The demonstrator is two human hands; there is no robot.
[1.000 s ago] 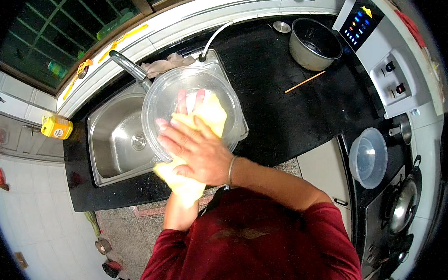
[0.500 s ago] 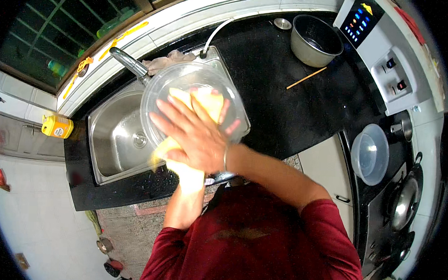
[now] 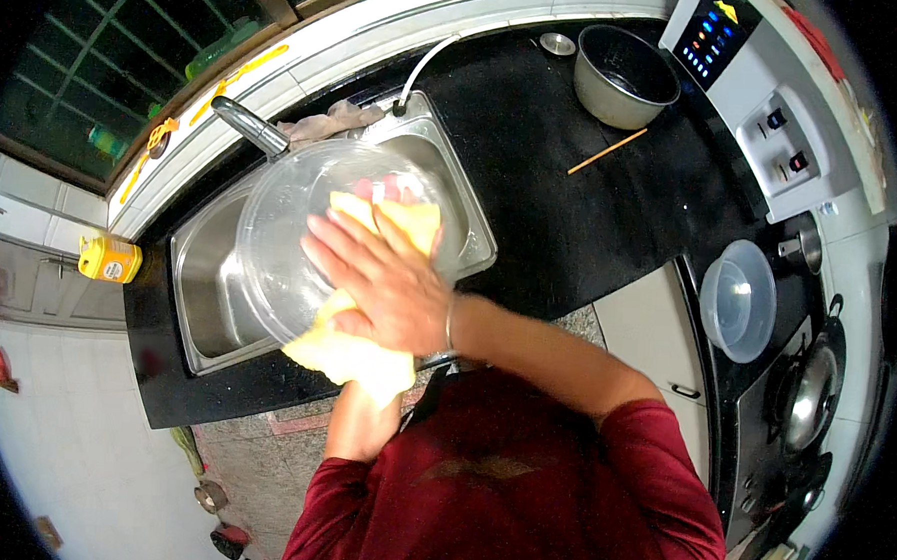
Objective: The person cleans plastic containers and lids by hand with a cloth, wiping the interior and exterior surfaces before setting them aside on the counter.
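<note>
While a clear bowl (image 3: 300, 244) was held over the sink (image 3: 203, 289), the right hand (image 3: 383, 282) was pressed flat, fingers apart, on a yellow cloth (image 3: 350, 351); the left hand's grip could not be told.

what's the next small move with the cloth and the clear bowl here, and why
Probably sweep the right hand and the yellow cloth on around the clear bowl. The cloth covers only one side, and the bowl sits tilted over the sink.

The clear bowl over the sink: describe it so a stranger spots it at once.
Find the steel sink in the black counter. Above it is the clear bowl, with a yellow cloth and the right hand on it. The other clear bowl sits untouched beside the stove.
</note>
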